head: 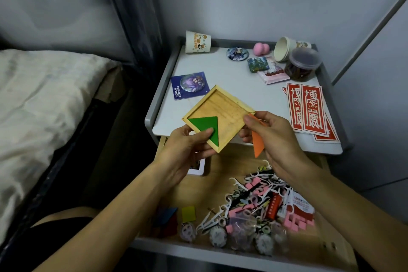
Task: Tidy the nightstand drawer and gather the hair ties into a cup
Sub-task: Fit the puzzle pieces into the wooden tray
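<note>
Two hands worked above the open drawer (223, 161): the left hand (187, 146) gripped the near-left edge of one square wooden tray (223, 108), its thumb pressed on the single green triangle (204, 125) lying in that corner, and the right hand (271, 137) pinched one orange piece (257, 141) at the tray's right corner; whether it also gripped the tray could not be told. Two paper cups sat at the back of the nightstand top (198, 68) — the left cup (197, 42) standing near the rear left corner, the right cup (284, 48) tipped over, its long axis along the back edge and its mouth facing left. One lidded clear jar (302, 64) hid part of that fallen cup. The tray was turned like a diamond, one corner pointing at the wall; the orange piece ran up and down, tip toward the drawer. Inside the drawer a heap (260, 201) of white floss picks and pink bits lay blurred — hair ties could not be told apart in it — and the left hand cut off a white box (197, 168).
</note>
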A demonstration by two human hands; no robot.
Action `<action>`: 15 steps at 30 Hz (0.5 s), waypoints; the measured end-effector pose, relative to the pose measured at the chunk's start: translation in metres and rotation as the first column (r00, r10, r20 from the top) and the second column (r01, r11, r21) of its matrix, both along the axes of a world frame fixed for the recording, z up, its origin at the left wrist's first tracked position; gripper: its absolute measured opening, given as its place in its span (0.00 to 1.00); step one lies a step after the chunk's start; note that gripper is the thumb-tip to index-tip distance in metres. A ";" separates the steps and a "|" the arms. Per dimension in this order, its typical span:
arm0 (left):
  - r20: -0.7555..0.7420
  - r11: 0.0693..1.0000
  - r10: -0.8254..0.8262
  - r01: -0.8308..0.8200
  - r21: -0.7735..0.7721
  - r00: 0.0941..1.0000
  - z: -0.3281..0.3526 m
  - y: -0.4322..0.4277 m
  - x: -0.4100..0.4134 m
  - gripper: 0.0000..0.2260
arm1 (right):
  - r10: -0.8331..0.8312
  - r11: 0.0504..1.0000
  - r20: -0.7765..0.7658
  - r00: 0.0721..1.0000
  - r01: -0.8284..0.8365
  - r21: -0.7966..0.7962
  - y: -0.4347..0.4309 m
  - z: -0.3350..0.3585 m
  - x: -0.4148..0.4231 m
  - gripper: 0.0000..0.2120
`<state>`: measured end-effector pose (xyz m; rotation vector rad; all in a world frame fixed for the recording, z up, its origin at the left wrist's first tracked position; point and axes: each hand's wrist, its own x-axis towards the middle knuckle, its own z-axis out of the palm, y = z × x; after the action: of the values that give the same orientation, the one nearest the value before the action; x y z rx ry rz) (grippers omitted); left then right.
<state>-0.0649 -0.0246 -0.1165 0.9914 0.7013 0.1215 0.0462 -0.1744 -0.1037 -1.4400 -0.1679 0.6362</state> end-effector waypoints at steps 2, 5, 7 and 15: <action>-0.012 0.997 0.019 -0.018 0.069 1.000 -0.001 0.003 0.000 0.12 | -0.015 0.998 0.037 0.999 0.017 -0.054 -0.001 0.000 0.002 0.07; -0.022 0.989 0.047 -0.043 0.142 0.999 0.000 0.006 -0.001 0.11 | -0.010 0.992 0.164 0.986 0.030 -0.120 -0.004 0.007 0.007 0.07; -0.023 0.985 0.040 -0.036 0.167 0.999 0.000 0.007 0.000 0.12 | 0.073 0.988 0.326 0.943 -0.024 -0.153 -0.005 0.015 0.009 0.09; -0.028 0.968 -0.168 0.170 0.187 0.985 0.000 -0.004 0.000 0.11 | 0.544 0.792 0.591 0.596 -0.131 -0.597 -0.006 0.026 0.009 0.11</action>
<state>-0.0648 -0.0281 -0.1169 1.2308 0.6207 0.0333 0.0550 -0.1804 -0.0776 -2.1618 -1.0438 0.3654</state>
